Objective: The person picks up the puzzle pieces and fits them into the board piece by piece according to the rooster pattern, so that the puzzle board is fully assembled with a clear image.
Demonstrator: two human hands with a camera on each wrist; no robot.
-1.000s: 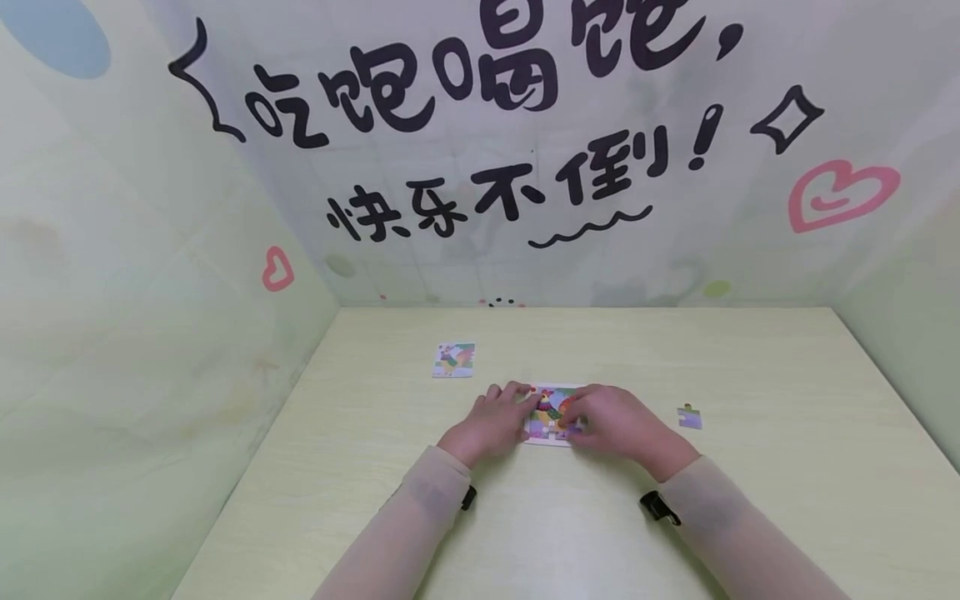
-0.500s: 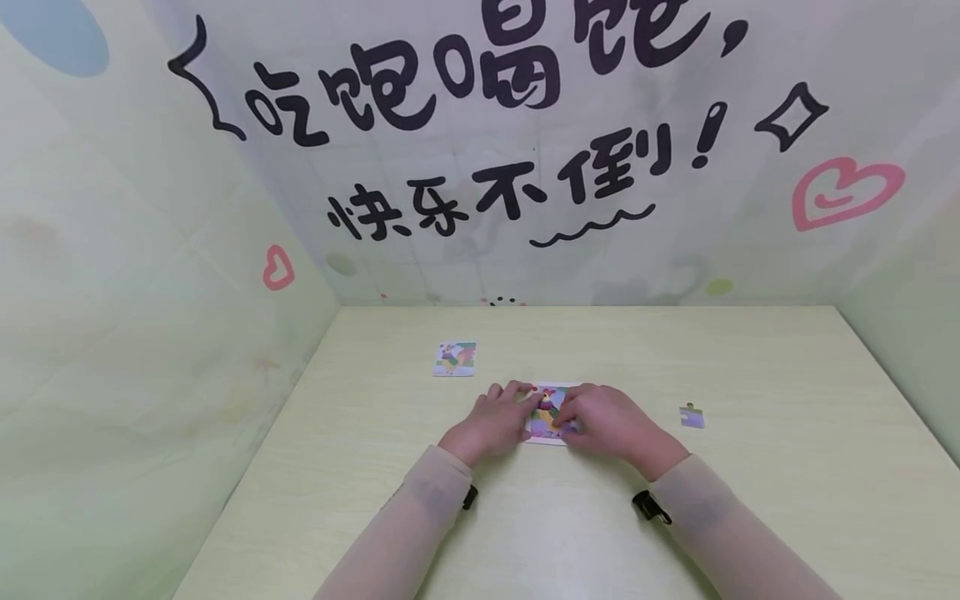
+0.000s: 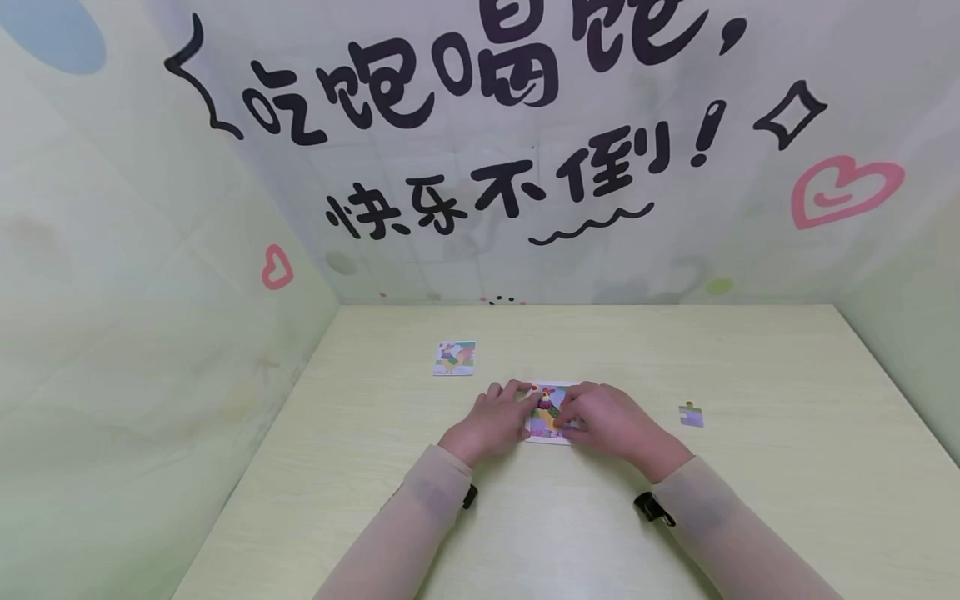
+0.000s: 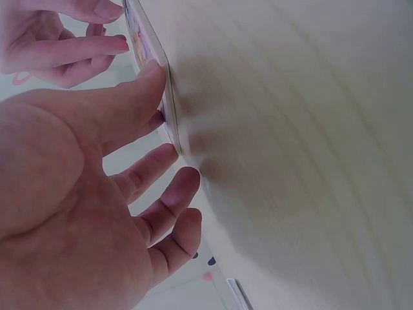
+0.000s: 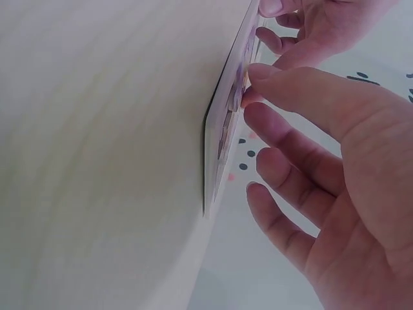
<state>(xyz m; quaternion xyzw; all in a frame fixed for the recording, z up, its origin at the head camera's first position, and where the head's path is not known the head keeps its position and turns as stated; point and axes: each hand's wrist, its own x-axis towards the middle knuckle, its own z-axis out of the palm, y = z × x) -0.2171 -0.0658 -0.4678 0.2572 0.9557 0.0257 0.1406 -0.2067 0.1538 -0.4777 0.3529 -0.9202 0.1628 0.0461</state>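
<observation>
A small jigsaw puzzle in a white-bordered board (image 3: 550, 442) lies flat on the table, showing a colourful rooster. My left hand (image 3: 491, 425) rests along its left side. In the left wrist view the thumb (image 4: 151, 72) touches the board's near edge, while the other fingers spread loosely along the side. From the right, my right hand (image 3: 611, 421) reaches over the board. Its thumb (image 5: 264, 72) and index finger pinch a puzzle piece (image 5: 235, 93) low against the picture. The other fingers of that hand stay loosely bent, and the board's right part is hidden beneath it.
Right of the hands lies a loose puzzle piece (image 3: 691, 415), green and lilac. A square rooster picture card (image 3: 453, 358) lies at the back left. The pale table (image 3: 555, 533) meets a printed backdrop (image 3: 420, 283) behind and at both sides.
My right hand has shifted slightly left over the board, and the white gap in the picture's lower row no longer shows. My left hand has stayed in place.
</observation>
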